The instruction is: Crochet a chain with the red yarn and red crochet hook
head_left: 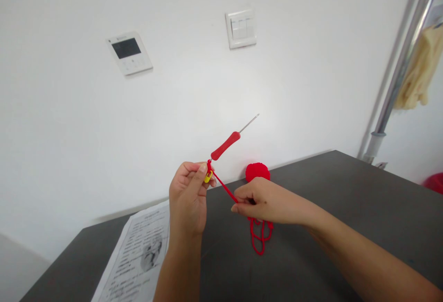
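Note:
My left hand pinches a small red crochet piece between thumb and fingers. A yellow stitch marker hangs on that piece by the thumb. A crochet hook with a red handle slants up to the right; its lower end meets the red stitches, and its thin metal tip points away. My right hand is closed on a strand of red yarn, which runs taut to the piece. Behind that hand sits a red yarn ball, partly covered, and loose yarn loops lie below it.
A printed sheet lies on the dark table at left, partly behind my left forearm. The white wall carries a panel with a screen and a switch plate. A metal pole and cream cloth are at right.

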Available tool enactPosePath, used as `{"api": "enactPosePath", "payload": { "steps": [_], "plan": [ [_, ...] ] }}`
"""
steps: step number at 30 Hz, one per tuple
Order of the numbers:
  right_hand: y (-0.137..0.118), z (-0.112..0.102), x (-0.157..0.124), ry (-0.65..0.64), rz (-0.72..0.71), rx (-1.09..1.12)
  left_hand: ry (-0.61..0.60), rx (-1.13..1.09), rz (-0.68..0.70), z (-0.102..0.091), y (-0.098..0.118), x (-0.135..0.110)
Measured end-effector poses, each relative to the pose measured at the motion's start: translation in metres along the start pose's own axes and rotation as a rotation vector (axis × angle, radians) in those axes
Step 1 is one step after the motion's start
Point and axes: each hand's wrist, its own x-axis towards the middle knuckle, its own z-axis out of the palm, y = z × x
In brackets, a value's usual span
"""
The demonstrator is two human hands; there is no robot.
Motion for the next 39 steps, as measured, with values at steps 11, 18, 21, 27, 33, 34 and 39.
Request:
{"api": "enactPosePath", "payload": {
  "steps": [11, 18, 21, 27, 33, 34, 39],
  "plan": [
    [-0.002, -0.002, 0.002, -0.010, -0.025, -0.163, -0.027, -0.027, -0.020, 0.002, -0.002, -0.003],
    [0.000, -0.004, 0.000, 0.011, 0.103, 0.206, 0.004, 0.051, 0.184, -0.006, 0.002, 0.004],
    [0.003, -0.013, -0.004, 0.003, 0.129, 0.340, 0.047, 0.051, 0.237, -0.009, 0.005, 0.008],
    [0.012, -0.031, -0.011, -0.040, 0.024, 0.503, 0.114, -0.041, 0.229, -0.016, 0.010, 0.013],
    [0.016, -0.029, -0.008, 0.093, 0.007, 0.664, 0.080, -0.140, 0.153, -0.018, 0.012, 0.015],
    [0.017, -0.029, -0.008, 0.081, 0.014, 0.665, 0.076, -0.151, 0.150, -0.018, 0.012, 0.015],
    [0.023, -0.029, -0.005, -0.025, 0.038, 0.606, 0.079, -0.177, 0.150, -0.016, 0.014, 0.012]
  ]
}}
